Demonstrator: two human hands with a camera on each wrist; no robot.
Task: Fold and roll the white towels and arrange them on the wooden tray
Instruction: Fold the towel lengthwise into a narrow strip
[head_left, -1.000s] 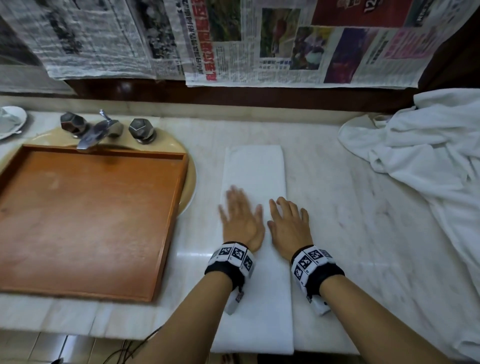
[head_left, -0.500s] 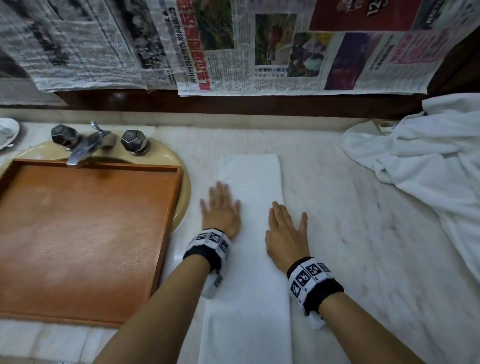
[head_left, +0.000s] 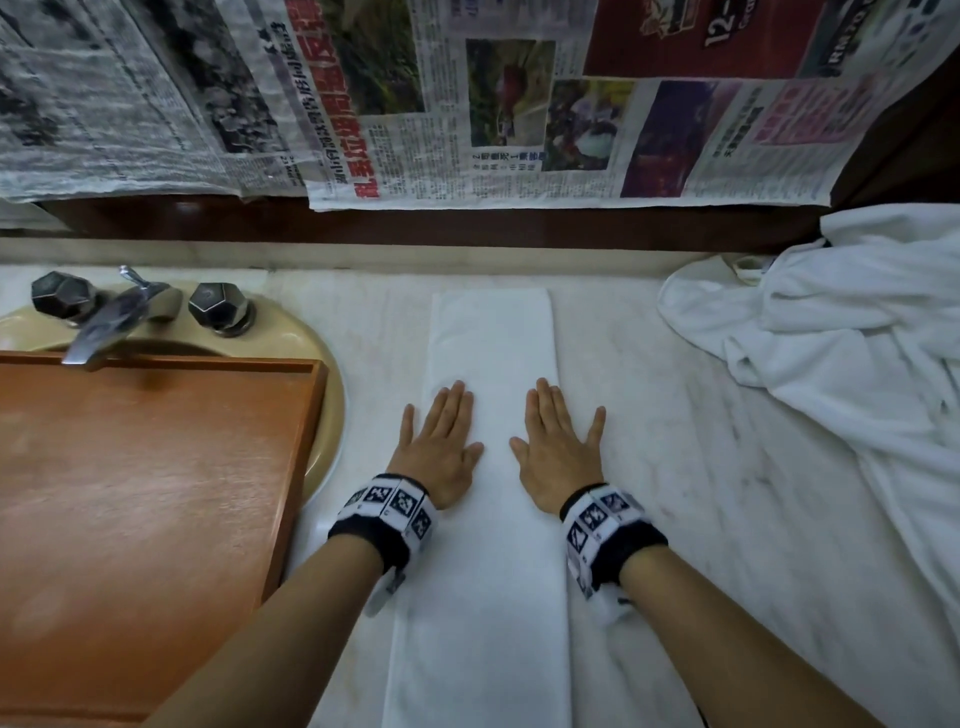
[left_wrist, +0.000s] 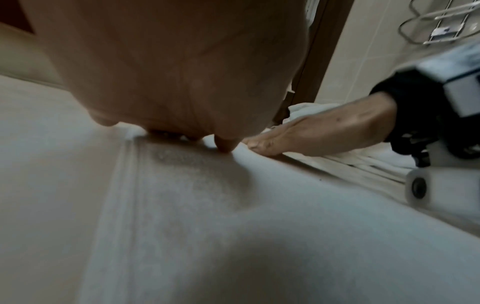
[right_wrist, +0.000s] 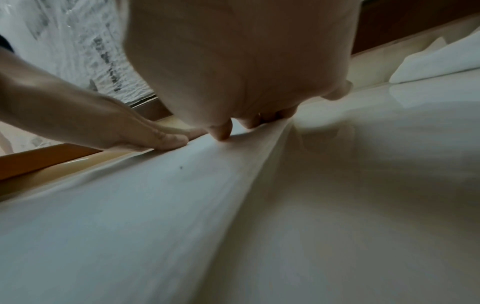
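A white towel (head_left: 491, 545), folded into a long narrow strip, lies flat on the marble counter and runs from the wall toward me. My left hand (head_left: 440, 441) presses flat on its left edge, fingers straight. My right hand (head_left: 558, 441) presses flat on its right edge, little finger out on the marble. In the left wrist view the towel (left_wrist: 233, 226) fills the foreground under my palm (left_wrist: 168, 72), with the right hand (left_wrist: 311, 131) beside it. The wooden tray (head_left: 140, 509) sits at the left over the sink, with nothing on it.
A heap of unfolded white towels (head_left: 841, 364) covers the counter's right side. A chrome tap with two knobs (head_left: 130, 312) stands behind the tray. Newspaper sheets (head_left: 467, 104) hang on the wall behind. Bare marble (head_left: 701, 493) lies between the strip and the heap.
Both hands have slid apart from the middle of the strip to its two long edges and moved a little toward the wall. The towel stays flat.
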